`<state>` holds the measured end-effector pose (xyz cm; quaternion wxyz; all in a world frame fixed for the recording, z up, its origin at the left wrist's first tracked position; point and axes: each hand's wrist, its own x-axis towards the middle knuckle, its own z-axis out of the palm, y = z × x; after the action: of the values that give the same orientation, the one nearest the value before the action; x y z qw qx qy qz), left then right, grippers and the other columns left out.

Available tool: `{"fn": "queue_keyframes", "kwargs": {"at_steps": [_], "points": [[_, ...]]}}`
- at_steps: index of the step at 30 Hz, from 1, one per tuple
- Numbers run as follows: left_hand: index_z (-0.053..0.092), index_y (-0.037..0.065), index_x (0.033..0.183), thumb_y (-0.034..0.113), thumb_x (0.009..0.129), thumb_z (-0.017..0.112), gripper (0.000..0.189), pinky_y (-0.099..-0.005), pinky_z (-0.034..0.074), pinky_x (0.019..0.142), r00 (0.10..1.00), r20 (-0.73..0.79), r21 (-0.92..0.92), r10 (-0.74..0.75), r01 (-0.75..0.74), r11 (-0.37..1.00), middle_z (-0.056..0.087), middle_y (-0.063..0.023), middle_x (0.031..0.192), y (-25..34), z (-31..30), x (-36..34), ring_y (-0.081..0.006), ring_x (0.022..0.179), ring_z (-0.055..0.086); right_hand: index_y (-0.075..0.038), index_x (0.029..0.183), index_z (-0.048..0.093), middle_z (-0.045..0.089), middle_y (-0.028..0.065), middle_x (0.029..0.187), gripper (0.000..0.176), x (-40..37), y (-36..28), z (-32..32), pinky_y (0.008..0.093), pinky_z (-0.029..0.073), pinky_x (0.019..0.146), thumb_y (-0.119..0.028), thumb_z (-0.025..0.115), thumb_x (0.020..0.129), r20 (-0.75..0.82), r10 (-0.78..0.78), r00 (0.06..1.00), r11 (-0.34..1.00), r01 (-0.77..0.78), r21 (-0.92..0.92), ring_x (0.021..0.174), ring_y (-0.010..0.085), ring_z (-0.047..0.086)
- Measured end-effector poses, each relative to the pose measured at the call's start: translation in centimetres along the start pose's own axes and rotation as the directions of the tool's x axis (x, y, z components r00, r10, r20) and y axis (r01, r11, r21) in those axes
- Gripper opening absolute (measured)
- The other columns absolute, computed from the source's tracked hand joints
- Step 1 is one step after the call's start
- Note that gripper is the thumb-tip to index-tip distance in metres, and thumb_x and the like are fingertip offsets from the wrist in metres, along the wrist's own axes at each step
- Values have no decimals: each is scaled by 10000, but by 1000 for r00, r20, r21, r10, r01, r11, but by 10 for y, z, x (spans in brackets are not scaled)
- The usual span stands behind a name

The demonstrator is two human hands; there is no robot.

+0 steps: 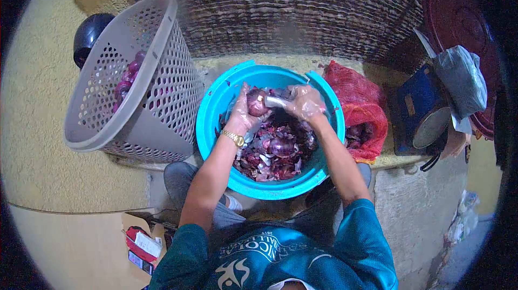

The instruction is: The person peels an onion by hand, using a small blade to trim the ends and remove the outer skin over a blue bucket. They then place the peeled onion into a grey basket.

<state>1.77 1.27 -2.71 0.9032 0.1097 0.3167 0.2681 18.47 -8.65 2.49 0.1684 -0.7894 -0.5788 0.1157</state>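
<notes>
My left hand (243, 113), in a clear plastic glove with a gold watch at the wrist, is closed around a red onion (257, 103) above the turquoise tub (205, 139). My right hand (306, 103), gloved too, grips a knife; its pale blade (277, 102) points left and meets the onion's right side. Most of the handle is hidden by the fingers. Below both hands, the tub holds a heap of dry onion skins (259, 157) and another whole red onion (281, 147) lying among them.
A tall grey perforated basket (172, 79) with red onions (127, 82) inside stands left. Right of the tub lies a red mesh sack (359, 101). Farther right are a blue scale-like box (413, 103) and a grey plastic bag (460, 79). A phone (141, 262) lies lower left.
</notes>
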Motion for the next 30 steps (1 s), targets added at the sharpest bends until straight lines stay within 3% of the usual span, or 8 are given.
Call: {"fn": "queue_keyframes", "kwargs": {"at_steps": [2,4,5,7,11,20,25,30], "points": [[539,151,1103,574,881,592,481,-472,551,784,1000,7,33,1,-1,999,640,-100,1067,-1,-2,2,-262,889,640,-115,984,726,704,162,881,707,0,3,8,458,527,772,-744,648,671,-74,-53,996,997,50,-53,864,351,673],[542,144,1073,565,894,577,458,-396,563,698,995,90,1,-49,49,999,656,-92,1012,-1,-13,17,-235,776,642,-115,991,717,701,164,869,700,-4,1,7,462,524,768,-733,658,668,-64,-127,990,992,126,-32,854,354,671],[542,144,1073,565,894,577,458,-396,563,698,995,90,2,-49,49,999,656,-92,1012,-1,-16,19,-235,776,642,-115,999,709,698,167,858,694,-6,0,6,465,521,764,-722,667,666,-55,-199,978,980,199,-11,845,357,669],[613,74,1065,570,925,514,525,-428,564,771,989,146,75,-16,5,997,663,-103,1013,-2,-18,18,-236,848,657,-112,999,702,695,171,858,691,-11,-10,1,468,517,760,-715,673,662,-37,-195,980,981,194,-24,841,359,668],[610,92,1056,550,927,529,483,-420,578,744,979,200,135,-36,8,991,664,-104,1017,-1,-28,27,-239,855,663,-105,1021,679,685,189,863,682,-9,-12,2,479,506,749,-692,677,674,-3,-185,983,982,185,-28,842,373,663],[583,125,1021,459,923,594,349,-447,574,788,991,134,129,6,-24,991,665,-99,1028,-5,-11,13,-255,878,667,-87,1053,666,683,200,881,696,-14,-9,3,485,508,783,-683,672,694,-57,-237,970,970,233,-75,871,375,662],[577,119,1018,308,905,657,234,-451,573,811,973,228,64,34,-50,997,671,-102,1035,-6,-15,17,-274,903,669,-91,1071,661,683,207,900,738,-9,-5,7,488,510,796,-722,650,688,-4,-214,977,975,214,-58,896,368,663],[578,113,1013,255,913,642,185,-449,575,808,980,199,91,18,-37,995,672,-107,1040,-7,-16,19,-276,910,670,-102,1069,661,688,206,866,713,-5,-4,15,477,539,723,-733,576,747,18,-240,971,959,240,-151,822,371,680]]}}
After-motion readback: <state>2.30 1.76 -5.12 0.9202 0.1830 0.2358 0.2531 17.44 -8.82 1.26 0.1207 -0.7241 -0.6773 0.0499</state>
